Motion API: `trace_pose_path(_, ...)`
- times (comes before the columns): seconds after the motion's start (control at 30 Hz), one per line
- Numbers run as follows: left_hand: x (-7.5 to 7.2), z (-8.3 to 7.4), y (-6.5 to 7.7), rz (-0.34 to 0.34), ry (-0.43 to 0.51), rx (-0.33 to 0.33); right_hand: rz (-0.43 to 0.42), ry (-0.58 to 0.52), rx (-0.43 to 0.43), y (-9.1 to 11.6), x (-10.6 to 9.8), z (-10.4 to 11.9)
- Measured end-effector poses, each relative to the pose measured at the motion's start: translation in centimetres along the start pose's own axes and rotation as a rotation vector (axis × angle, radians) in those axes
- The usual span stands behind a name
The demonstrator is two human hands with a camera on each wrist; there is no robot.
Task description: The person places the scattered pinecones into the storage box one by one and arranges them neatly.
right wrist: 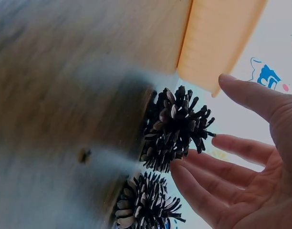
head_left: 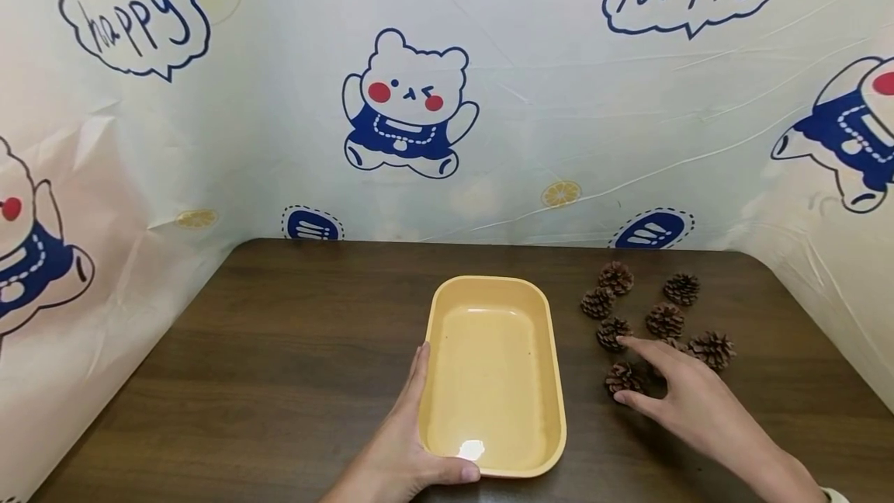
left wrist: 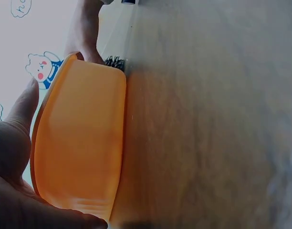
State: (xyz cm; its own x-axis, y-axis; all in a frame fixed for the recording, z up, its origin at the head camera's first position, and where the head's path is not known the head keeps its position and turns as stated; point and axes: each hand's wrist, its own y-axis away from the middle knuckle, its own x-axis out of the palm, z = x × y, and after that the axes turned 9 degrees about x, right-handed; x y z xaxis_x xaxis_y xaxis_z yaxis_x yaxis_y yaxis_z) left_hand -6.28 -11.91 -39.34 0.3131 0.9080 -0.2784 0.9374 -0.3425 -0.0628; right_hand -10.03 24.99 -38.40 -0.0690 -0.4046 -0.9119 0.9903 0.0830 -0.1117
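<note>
A yellow rectangular tray (head_left: pixel 489 379) stands on the table with only its glossy bottom in it. My left hand (head_left: pixel 398 441) holds its near left corner, thumb along the near side and fingers against the left wall. To the tray's right, my right hand (head_left: pixel 687 394) reaches over a group of brown pine cones, fingers spread and loosely bent. One pine cone (head_left: pixel 624 380) lies by the thumb, another pine cone (head_left: pixel 614 334) by the fingertips. In the right wrist view a pine cone (right wrist: pixel 177 124) sits before the spread fingers; no grip shows. Part of the group is hidden under this hand.
Several more pine cones lie farther back, such as one pine cone (head_left: pixel 681 289) at the rear and a larger pine cone (head_left: pixel 712 349) at the right. The dark wooden table (head_left: pixel 293 348) ends against a printed cloth backdrop (head_left: pixel 517 138) behind and at both sides.
</note>
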Motion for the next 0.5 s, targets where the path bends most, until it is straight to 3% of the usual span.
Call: trace_pose_path(0.5,0.26,0.06,-0.14,0.016,0.094,0.001,-0.016,-0.064,-0.067,-0.42,0.36,-0.76)
